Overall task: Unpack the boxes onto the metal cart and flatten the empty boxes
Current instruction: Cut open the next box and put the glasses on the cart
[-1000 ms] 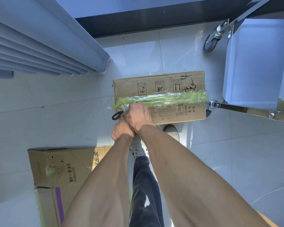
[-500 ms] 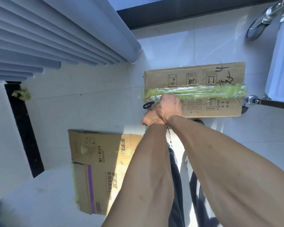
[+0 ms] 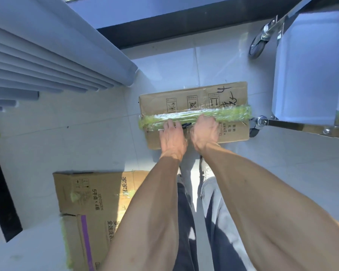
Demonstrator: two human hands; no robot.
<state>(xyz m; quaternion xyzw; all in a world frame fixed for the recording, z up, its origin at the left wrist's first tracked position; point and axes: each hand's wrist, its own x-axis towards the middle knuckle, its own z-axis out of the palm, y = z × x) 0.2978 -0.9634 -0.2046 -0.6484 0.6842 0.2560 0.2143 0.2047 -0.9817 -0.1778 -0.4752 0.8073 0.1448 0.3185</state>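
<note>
Head view, looking straight down past my two forearms to the tiled floor (image 3: 47, 145). A sealed cardboard box (image 3: 196, 98) lies on the floor ahead of my feet, its top seam bound with a band of green tape (image 3: 223, 112) running from its left edge to its right edge. My left hand (image 3: 172, 137) rests flat on the box near its left end, fingers spread and straight, fingertips at the tape. My right hand (image 3: 205, 132) sits just beside it, fingers curled down over the tape; I cannot tell whether they grip it. A small black object (image 3: 186, 125) shows between the two hands; its nature is unclear. The metal cart (image 3: 301, 126) stands just beside the box's right edge, one caster (image 3: 257, 45) visible farther away. A second, opened box (image 3: 90, 202) lies near my left leg. Grey pleated curtains (image 3: 47, 61) hang at upper left.
</note>
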